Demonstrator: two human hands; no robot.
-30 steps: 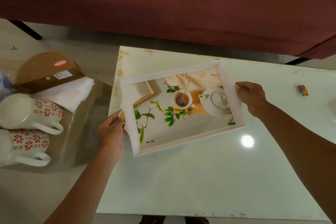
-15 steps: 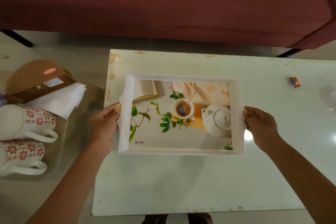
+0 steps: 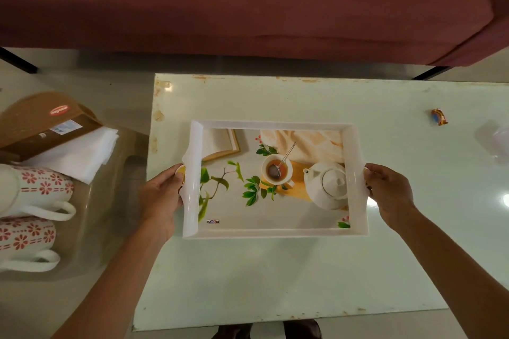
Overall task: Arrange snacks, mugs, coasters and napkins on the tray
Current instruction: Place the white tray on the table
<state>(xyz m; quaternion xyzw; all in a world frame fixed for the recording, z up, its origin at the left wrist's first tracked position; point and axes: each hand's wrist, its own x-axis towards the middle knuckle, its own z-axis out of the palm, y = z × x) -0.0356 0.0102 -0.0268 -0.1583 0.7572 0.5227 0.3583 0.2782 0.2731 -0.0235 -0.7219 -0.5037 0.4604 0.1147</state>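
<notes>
A pale glossy table (image 3: 275, 278) carries the tray (image 3: 275, 233), level between both grips. The left hand (image 3: 161, 201) and right hand (image 3: 391, 194) each clasp a side handle — the correct holds. The tray looks rigid, light and probably slick; nothing is loaded on it yet.

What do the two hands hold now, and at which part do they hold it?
Both hold the white tray: the left hand grips its left side handle, the right hand its right side handle.
</notes>
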